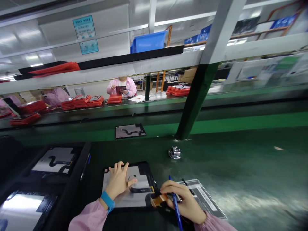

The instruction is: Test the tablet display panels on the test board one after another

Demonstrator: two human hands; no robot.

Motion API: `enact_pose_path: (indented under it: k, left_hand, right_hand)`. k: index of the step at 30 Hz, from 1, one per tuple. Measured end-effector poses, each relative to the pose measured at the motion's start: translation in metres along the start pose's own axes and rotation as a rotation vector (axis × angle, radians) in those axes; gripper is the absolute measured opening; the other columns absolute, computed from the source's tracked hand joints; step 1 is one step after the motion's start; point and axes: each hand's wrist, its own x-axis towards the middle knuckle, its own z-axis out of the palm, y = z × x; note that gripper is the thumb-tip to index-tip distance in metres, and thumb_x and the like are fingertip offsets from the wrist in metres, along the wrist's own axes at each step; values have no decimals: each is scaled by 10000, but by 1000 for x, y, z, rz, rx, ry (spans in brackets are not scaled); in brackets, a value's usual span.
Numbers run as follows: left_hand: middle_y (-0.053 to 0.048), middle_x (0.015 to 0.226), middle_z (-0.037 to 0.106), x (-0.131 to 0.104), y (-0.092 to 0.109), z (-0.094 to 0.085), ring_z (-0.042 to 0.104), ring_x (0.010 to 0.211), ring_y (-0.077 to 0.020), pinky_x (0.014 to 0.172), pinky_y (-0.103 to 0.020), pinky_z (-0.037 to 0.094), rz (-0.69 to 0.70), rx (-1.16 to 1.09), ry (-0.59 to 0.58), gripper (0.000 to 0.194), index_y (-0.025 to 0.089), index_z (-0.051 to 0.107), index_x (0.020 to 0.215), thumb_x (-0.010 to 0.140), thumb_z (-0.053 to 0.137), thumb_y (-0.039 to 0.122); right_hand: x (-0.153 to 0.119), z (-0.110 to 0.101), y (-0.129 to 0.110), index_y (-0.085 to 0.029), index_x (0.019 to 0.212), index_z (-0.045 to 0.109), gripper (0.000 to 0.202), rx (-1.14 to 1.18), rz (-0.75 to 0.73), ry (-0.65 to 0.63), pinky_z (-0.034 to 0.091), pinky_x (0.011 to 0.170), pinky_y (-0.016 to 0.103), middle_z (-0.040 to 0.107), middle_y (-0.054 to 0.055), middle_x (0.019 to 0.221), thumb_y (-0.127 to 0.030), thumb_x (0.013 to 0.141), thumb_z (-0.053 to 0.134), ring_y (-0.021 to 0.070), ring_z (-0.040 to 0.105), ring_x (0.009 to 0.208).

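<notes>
A flat display panel (120,200) with a silvery back and black border lies in front of me. My left hand (119,180) rests on its upper left part, fingers spread. A black ribbon cable (141,190) runs across the panel to the right of that hand. My right hand (184,199) is closed around a blue pen (176,210) at the panel's right edge. Its fingertips are at an orange flex cable (157,201) by the panel's lower right corner; whether they pinch it is partly hidden. Under and behind this hand lies a grey printed sheet (208,200).
Black trays (83,160) with similar panels stand at the left. Another panel (130,131) lies farther back. A small shiny metal object (175,152) sits near a dark post (192,106). Across the bench, people in pink work beside red stacks (178,90).
</notes>
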Motion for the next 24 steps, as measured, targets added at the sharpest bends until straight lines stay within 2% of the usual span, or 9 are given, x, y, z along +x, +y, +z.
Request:
enact_pose_path:
  k: [3, 5, 8, 9, 11, 13, 15, 19, 24]
  left_hand:
    - [-210, 1328, 477, -14, 9, 6, 420, 1229, -415, 990, -723, 276, 16, -38, -11, 736, 169, 409, 1427, 838, 519, 596]
    - [-199, 1376, 446, -23, 13, 7, 391, 1275, -406, 1013, -714, 263, 44, -100, 41, 620, 179, 412, 1423, 888, 477, 486]
    - [-152, 1310, 524, -33, 18, 1, 467, 1229, -304, 1036, -519, 355, 99, -285, 125, 422, 189, 576, 1262, 954, 317, 316]
    - [-129, 1184, 602, -35, 19, -2, 541, 1123, -264, 981, -431, 408, 114, -378, 87, 422, 190, 647, 1144, 963, 283, 306]
    - [-66, 902, 662, -36, 20, -9, 601, 847, -195, 799, -308, 453, 127, -611, -98, 424, 190, 707, 912, 961, 319, 354]
    - [-13, 724, 625, -33, 19, -12, 551, 645, -144, 638, -255, 416, 117, -808, -289, 378, 180, 699, 783, 916, 435, 416]
    - [20, 616, 568, -29, 17, -12, 487, 535, -111, 541, -234, 361, 96, -925, -392, 355, 159, 666, 721, 829, 566, 483]
    - [45, 552, 504, -17, 19, -6, 468, 511, -103, 534, -236, 365, 68, -1075, -455, 489, 157, 592, 650, 648, 693, 636]
    - [18, 594, 548, -10, 30, 4, 495, 570, -115, 622, -267, 407, 33, -1243, -407, 557, 153, 566, 646, 593, 716, 686]
  right_hand:
    - [7, 9, 0, -220, 903, 615, 72, -15, 67, 27, 531, 610, 239, 678, 49, 812, -184, 848, 586, 146, 660, 662]
    - [9, 15, 0, -223, 865, 561, 18, -22, 144, 20, 513, 574, 230, 672, 31, 784, -214, 863, 576, 129, 635, 603]
    - [9, 23, -1, -235, 851, 471, 96, 63, 252, -13, 496, 562, 228, 638, 1, 751, -258, 873, 560, 121, 609, 585]
    - [9, 24, -1, -240, 853, 435, 139, 114, 281, -16, 494, 569, 231, 622, -9, 742, -280, 872, 566, 122, 602, 592]
    - [9, 27, -1, -248, 824, 366, 246, 205, 329, -24, 488, 589, 238, 598, -18, 740, -337, 862, 592, 124, 584, 614]
    - [12, 27, -1, -242, 756, 337, 330, 245, 345, -62, 466, 598, 244, 579, -14, 727, -396, 853, 613, 121, 551, 619]
    - [15, 26, 0, -224, 680, 365, 385, 271, 337, -127, 425, 581, 245, 558, -9, 692, -444, 836, 640, 116, 515, 602]
    - [21, 26, 1, -194, 619, 481, 433, 382, 338, -177, 365, 548, 252, 526, -10, 634, -533, 740, 721, 118, 478, 578]
    - [19, 30, 3, -203, 659, 426, 398, 430, 414, -100, 365, 541, 241, 499, -21, 643, -498, 856, 605, 101, 455, 558]
